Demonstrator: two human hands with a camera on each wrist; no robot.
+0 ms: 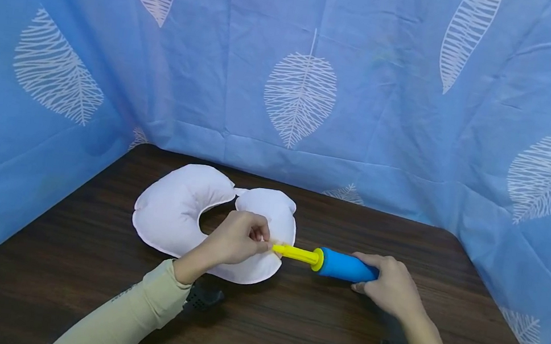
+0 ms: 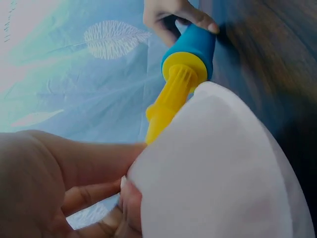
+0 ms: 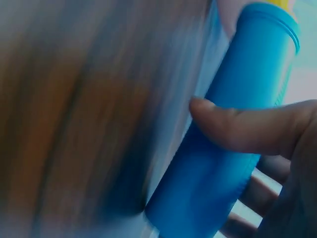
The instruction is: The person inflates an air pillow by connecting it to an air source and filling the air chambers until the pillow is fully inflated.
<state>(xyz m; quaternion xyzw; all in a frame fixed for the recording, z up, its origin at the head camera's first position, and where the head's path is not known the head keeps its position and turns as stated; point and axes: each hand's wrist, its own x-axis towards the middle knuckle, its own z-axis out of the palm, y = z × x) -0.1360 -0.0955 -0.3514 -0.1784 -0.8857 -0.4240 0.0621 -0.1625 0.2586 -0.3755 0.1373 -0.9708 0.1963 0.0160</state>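
Note:
A white U-shaped inflatable neck pillow (image 1: 167, 210), puffed out, lies on the dark table. My left hand (image 1: 236, 240) pinches it at the edge of its right arm, between thumb and fingers. The yellow nozzle of a blue hand pump (image 1: 346, 265) reaches to that same spot. In the left wrist view the pillow (image 2: 218, 168) and the left thumb cover the nozzle's tip, so whether it sits in a valve is hidden. My right hand (image 1: 392, 287) grips the pump's blue barrel. The right wrist view shows its thumb across the barrel (image 3: 218, 153), with fingers curled behind.
The dark wood table (image 1: 318, 332) runs on past both forearms. Blue curtains (image 1: 376, 104) with white leaf prints hang behind it and along both sides. Dark wrist devices (image 1: 203, 296) sit under the wrists.

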